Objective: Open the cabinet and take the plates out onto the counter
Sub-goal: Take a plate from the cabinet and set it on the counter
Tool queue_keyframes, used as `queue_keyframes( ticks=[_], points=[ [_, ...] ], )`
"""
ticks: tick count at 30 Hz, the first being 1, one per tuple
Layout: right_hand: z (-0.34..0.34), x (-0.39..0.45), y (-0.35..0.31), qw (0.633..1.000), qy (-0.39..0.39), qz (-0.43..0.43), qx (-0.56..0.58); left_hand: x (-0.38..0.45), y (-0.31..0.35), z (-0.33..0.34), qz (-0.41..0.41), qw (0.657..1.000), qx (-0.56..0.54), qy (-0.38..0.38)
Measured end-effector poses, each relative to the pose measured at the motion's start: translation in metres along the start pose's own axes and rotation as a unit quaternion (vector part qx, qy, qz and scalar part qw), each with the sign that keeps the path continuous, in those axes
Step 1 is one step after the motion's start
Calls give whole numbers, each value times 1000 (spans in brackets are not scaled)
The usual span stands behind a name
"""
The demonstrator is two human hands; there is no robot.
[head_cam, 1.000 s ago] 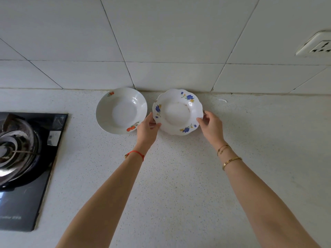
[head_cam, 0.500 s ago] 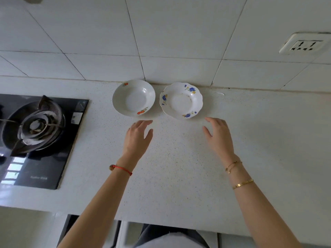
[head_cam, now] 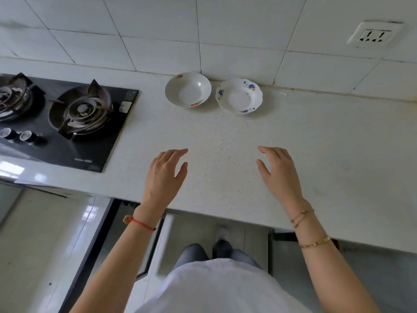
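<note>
Two plates [head_cam: 188, 89] [head_cam: 239, 96] on counter [head_cam: 225, 136], left hand [head_cam: 165, 175], right hand [head_cam: 278, 171] empty

A black gas stove [head_cam: 67, 118] sits at left; a wall socket [head_cam: 373, 35] is mounted on white tiles [head_cam: 158, 23].

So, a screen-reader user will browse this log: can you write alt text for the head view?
Two white plates, one with red flowers and a scalloped one with blue flowers, sit side by side on a speckled counter against the tiled wall. Both hands, left and right, hover open and empty near the counter's front edge. A black gas hob lies left.
</note>
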State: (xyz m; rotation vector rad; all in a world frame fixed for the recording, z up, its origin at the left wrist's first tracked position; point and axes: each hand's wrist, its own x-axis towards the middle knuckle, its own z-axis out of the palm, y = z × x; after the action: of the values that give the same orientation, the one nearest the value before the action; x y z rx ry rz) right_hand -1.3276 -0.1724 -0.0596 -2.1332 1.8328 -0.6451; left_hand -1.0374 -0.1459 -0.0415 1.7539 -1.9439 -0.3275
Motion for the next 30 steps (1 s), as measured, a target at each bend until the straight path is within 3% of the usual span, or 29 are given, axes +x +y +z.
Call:
queue_keyframes(
  ticks=[9, 20, 30],
  points=[
    [6, -126, -57, 1000, 8, -6, 2, -138, -22, -46, 12, 1000, -2, 21],
    [20, -337, -138, 999, 10, 24, 30, -342, -43, -104, -8, 1000, 7, -9],
    [9, -445, -143, 1000, -4, 19, 18, -452, -23, -116, -23, 1000, -1, -14]
  ],
)
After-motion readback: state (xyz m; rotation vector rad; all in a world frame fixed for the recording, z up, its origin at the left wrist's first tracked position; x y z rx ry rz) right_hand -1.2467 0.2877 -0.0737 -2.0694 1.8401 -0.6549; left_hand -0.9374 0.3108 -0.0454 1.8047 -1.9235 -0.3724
